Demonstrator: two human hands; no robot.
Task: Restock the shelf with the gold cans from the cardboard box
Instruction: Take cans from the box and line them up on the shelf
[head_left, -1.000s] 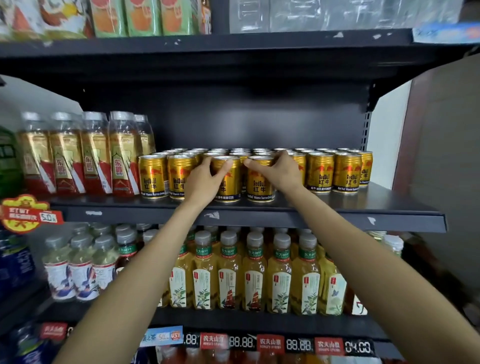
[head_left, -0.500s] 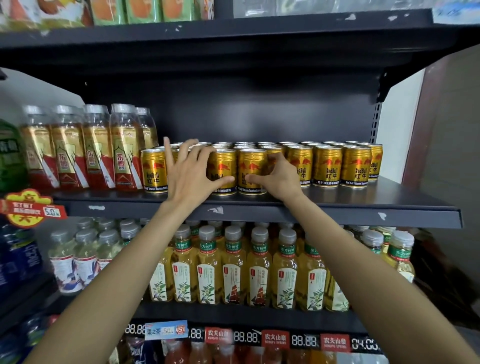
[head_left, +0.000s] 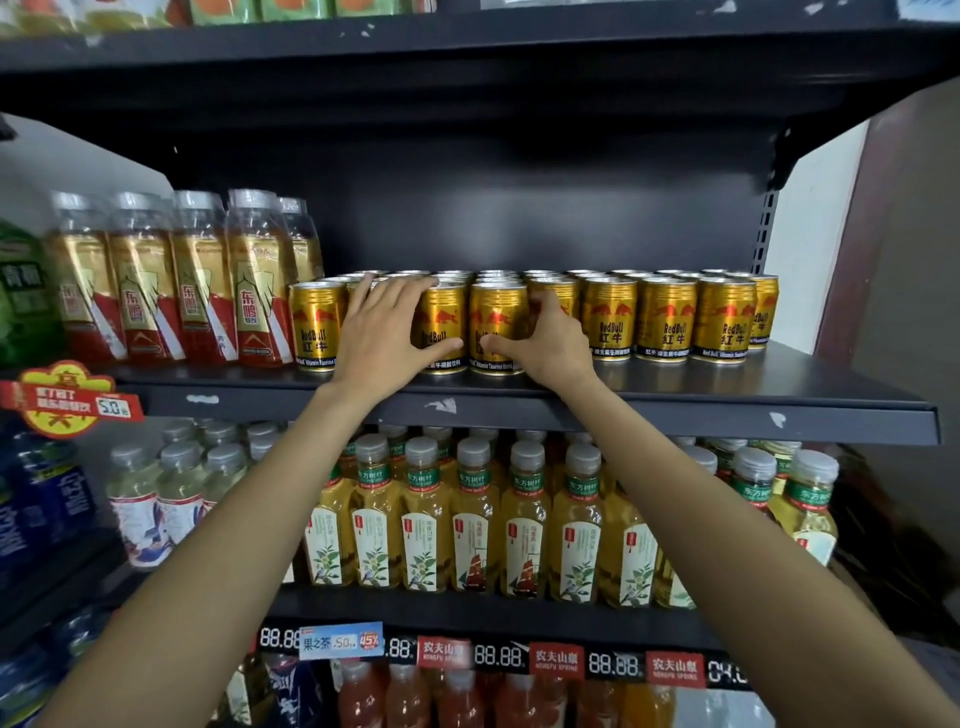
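Note:
Several rows of gold cans (head_left: 670, 317) stand on the dark middle shelf (head_left: 675, 410), labels facing out. My left hand (head_left: 382, 338) lies flat over the front cans near the left end of the row. Its fingers are straight and reach to the can tops, and its thumb presses the front of one gold can (head_left: 441, 317). My right hand (head_left: 553, 343) grips the neighbouring gold can (head_left: 496, 312), fingers curled round its right side and thumb across its front. Both cans stand on the shelf. The cardboard box is out of view.
Tall gold-and-red bottles (head_left: 202, 291) stand just left of the cans. Yellow tea bottles (head_left: 472, 519) fill the shelf below, above price tags (head_left: 498, 654). The upper shelf (head_left: 467, 47) overhangs the cans. Bare shelf surface (head_left: 831, 374) lies right of the cans, beside a wall (head_left: 914, 260).
Both hands stayed on the front cans, moving from their tops down to their fronts. My left fingers came together from a spread pose. The view shifted slightly.

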